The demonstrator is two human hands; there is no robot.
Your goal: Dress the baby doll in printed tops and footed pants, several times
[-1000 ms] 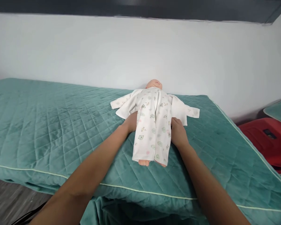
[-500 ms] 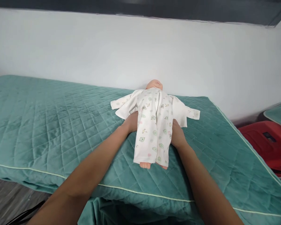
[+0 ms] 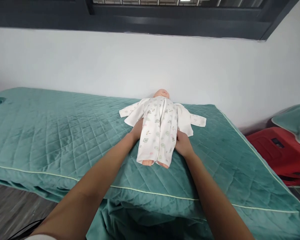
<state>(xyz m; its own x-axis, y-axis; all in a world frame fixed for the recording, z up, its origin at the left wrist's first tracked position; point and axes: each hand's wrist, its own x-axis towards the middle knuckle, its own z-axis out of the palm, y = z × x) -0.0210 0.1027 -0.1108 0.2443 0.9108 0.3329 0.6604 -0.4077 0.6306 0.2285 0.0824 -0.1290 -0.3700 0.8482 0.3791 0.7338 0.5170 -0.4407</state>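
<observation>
A baby doll (image 3: 161, 93) lies on its back on the bed, head toward the wall, in a white patterned jacket (image 3: 184, 115) with its sleeves spread. White patterned trousers (image 3: 153, 133) cover the doll's front and legs, and both feet show below the hems. At the left edge of the trousers, my left hand (image 3: 137, 130) is closed on the cloth, its fingertips hidden behind it. My right hand (image 3: 183, 143) grips the opposite edge, fingers curled in and partly hidden by the fabric.
A quilted green cover (image 3: 65, 133) with pale piping spreads over the bed. The white wall (image 3: 102, 63) rises behind, below a dark window frame (image 3: 165, 23). A red plastic case (image 3: 277, 153) stands beyond the bed's right edge, with green cloth (image 3: 295, 123) over it.
The view has tilted up, showing more of the window. The trouser hems sit higher in view and more of the doll's feet shows. Both hands stay at the trousers' sides.
</observation>
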